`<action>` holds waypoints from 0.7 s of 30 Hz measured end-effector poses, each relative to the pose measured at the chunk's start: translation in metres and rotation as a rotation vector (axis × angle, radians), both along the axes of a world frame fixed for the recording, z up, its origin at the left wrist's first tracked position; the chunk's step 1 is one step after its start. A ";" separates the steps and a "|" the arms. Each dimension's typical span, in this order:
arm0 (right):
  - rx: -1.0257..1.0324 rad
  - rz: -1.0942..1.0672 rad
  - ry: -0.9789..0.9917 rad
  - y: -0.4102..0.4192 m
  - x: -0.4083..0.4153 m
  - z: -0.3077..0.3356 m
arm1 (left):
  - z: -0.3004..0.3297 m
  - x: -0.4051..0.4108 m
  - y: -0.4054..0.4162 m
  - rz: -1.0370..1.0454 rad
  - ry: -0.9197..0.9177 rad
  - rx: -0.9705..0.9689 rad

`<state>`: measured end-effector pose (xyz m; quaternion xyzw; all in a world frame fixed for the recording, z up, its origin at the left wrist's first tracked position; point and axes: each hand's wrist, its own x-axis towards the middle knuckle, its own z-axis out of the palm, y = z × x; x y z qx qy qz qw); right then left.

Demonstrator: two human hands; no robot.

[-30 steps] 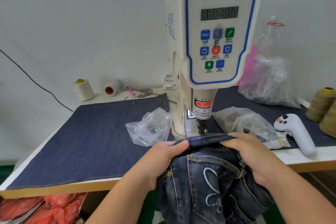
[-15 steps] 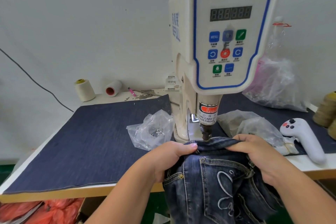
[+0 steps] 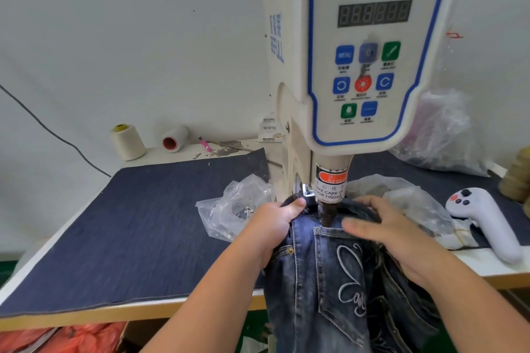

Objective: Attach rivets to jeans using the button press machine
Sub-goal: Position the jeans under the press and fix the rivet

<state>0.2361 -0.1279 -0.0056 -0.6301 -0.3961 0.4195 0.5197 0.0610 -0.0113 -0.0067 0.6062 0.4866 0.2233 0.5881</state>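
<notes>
Left hand [image 3: 272, 222] pinching, right hand [image 3: 393, 233] flat, fingers spread

Just 1 head-worn wide-angle view, looking forward and down, really close to the button press machine [image 3: 364, 66], table edge [image 3: 114, 315] low in frame, wall behind. No 2nd view.

The button press machine [image 3: 364, 51] reads "SERVO BUTTON MACHINE" on its control panel, under Chinese characters. A blue button [image 3: 344, 54] says "MENU". The warning label [image 3: 329, 188] on its ram reads "TAKE CARE OF YOUR FINGER".
</notes>
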 end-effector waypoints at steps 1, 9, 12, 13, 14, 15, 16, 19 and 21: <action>-0.014 0.029 -0.073 -0.003 -0.001 -0.003 | -0.003 0.002 0.001 -0.002 -0.008 0.024; 0.074 -0.118 -0.209 -0.005 -0.003 -0.024 | -0.014 0.009 0.001 -0.003 0.012 0.241; 0.096 -0.196 -0.198 -0.003 0.001 -0.029 | -0.019 0.010 0.002 0.017 0.040 0.316; 0.098 -0.215 -0.216 -0.001 0.002 -0.031 | -0.021 0.011 0.001 0.025 0.039 0.336; 0.097 -0.230 -0.238 0.000 0.003 -0.033 | -0.022 0.012 0.000 0.036 0.033 0.354; 0.096 -0.245 -0.260 0.001 0.002 -0.035 | -0.022 0.012 -0.002 0.050 0.020 0.372; 0.097 -0.259 -0.281 0.003 0.001 -0.036 | -0.022 0.011 -0.005 0.058 0.000 0.383; 0.115 -0.288 -0.331 0.005 -0.002 -0.040 | -0.025 0.002 -0.010 0.003 -0.147 0.289; 0.124 -0.295 -0.359 0.006 -0.004 -0.041 | -0.031 -0.008 -0.011 -0.101 -0.254 0.203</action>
